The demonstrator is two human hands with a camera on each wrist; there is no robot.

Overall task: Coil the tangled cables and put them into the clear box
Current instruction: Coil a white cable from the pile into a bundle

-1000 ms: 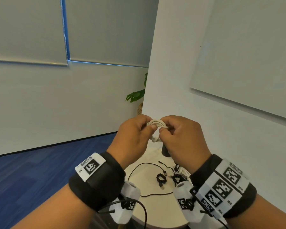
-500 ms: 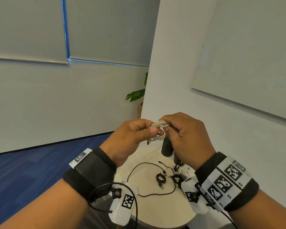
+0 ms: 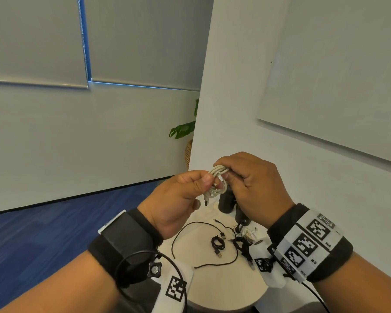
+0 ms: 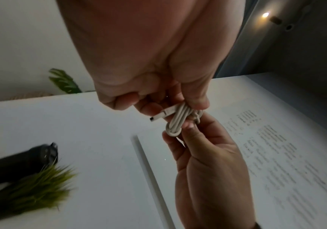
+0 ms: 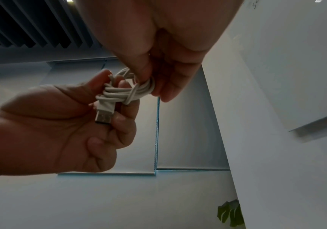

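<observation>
Both hands are raised in front of the chest, above a small round white table (image 3: 226, 288), and a coiled white cable (image 3: 217, 182) is held between them, clear of the tabletop. The left hand (image 3: 178, 199) is turned with its thumb uppermost; one end of the coil is pinched between its thumb and curled fingers (image 5: 119, 96), and the cable's white USB plug (image 5: 104, 112) is seen hanging down across that palm in the right wrist view. The right hand (image 3: 253, 184) is held knuckles-up, with its fingers curled over the other end of the coil and its thumb (image 4: 190, 124) pressed against the strands from beneath. Several loops are bundled side by side, with one turn wrapped across their middle. Both forearms are banded with black wrist straps; on the right strap, white panels with square black-and-white code markers are carried, and the small labels R2, R3 and R4 can be read beside them. On the table below, a loose black cable (image 3: 203, 247) is laid out in a wide curve, and a small coiled black cable (image 3: 217, 243) lies inside that curve. Rows of writing are seen on a wall board (image 4: 276, 151) in the left wrist view, too blurred to be read. The clear box cannot be made out in any view.
</observation>
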